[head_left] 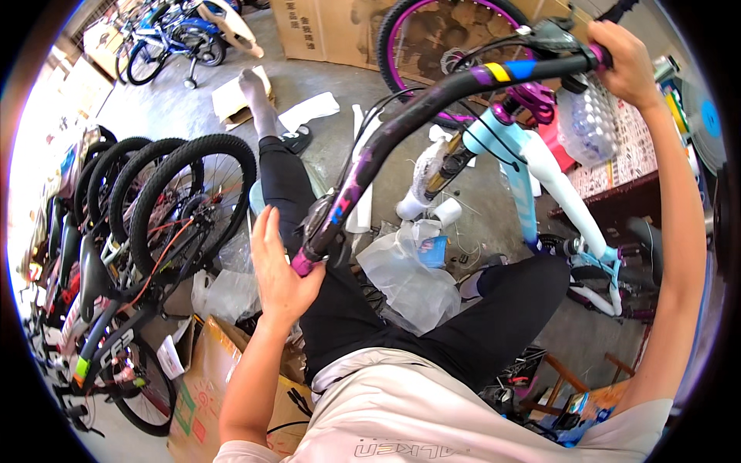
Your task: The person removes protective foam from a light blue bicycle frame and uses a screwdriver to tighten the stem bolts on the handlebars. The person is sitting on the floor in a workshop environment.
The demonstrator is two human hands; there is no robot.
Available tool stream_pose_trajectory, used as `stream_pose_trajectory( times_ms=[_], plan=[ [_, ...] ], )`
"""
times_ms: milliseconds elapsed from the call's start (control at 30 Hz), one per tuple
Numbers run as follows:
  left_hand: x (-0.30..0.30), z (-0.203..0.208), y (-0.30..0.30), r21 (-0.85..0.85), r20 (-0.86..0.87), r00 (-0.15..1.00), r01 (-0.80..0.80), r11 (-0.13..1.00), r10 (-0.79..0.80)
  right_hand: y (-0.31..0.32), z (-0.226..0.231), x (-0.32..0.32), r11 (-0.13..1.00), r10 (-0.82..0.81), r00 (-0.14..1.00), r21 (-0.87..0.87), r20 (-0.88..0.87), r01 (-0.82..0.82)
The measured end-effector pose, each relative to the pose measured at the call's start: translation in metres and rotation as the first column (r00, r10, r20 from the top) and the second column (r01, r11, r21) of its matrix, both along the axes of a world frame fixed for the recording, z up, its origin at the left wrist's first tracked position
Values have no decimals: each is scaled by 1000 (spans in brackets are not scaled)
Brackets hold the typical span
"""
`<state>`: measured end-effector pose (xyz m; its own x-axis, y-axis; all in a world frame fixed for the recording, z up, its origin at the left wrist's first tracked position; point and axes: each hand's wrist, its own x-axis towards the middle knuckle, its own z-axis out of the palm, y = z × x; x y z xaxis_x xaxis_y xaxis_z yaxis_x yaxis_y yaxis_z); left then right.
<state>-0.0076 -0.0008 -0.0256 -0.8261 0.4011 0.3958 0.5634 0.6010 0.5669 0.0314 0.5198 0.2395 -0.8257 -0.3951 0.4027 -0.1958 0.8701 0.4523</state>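
Observation:
A black bicycle handlebar (413, 117) with purple, yellow and blue markings runs diagonally in front of me. My right hand (622, 63) is wrapped round its far right end. At the near left end, which is pink-purple, my left hand (284, 272) rests with the palm against the bar end and its fingers stretched out. Brake levers and black cables hang from the bar. A purple stem (532, 100) and a light blue bicycle frame (522, 197) are beyond it, with white wrapping on one tube (559, 181).
Several bicycles with black tyres (245, 174) stand along the left. A purple-rimmed wheel (388, 58) leans by a large cardboard box (324, 35). Clear plastic wrap (409, 278) lies between my legs. A cardboard box (202, 386) stands beside my left arm; a patterned table (629, 166) is at right.

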Motion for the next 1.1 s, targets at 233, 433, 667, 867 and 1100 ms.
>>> stream_pose_trajectory(
  times_ms=[233,433,667,867,1100],
  plan=[
    [-8,-25,-10,-49,330,932,177,983,-151,-12,-4,6,999,-44,999,-6,12,44],
    [-2,-29,-7,-88,413,906,-58,994,89,-18,-7,3,1000,-27,1000,7,-3,27],
    [4,-35,1,42,65,996,-59,997,56,-20,-11,2,1000,-17,1000,14,-8,17],
    [-5,-50,4,-61,89,990,112,992,-106,-16,1,2,995,41,999,89,-11,-40],
    [5,-51,-14,-49,118,992,-42,998,47,-55,4,-28,993,98,995,69,-27,-96]
  ],
)
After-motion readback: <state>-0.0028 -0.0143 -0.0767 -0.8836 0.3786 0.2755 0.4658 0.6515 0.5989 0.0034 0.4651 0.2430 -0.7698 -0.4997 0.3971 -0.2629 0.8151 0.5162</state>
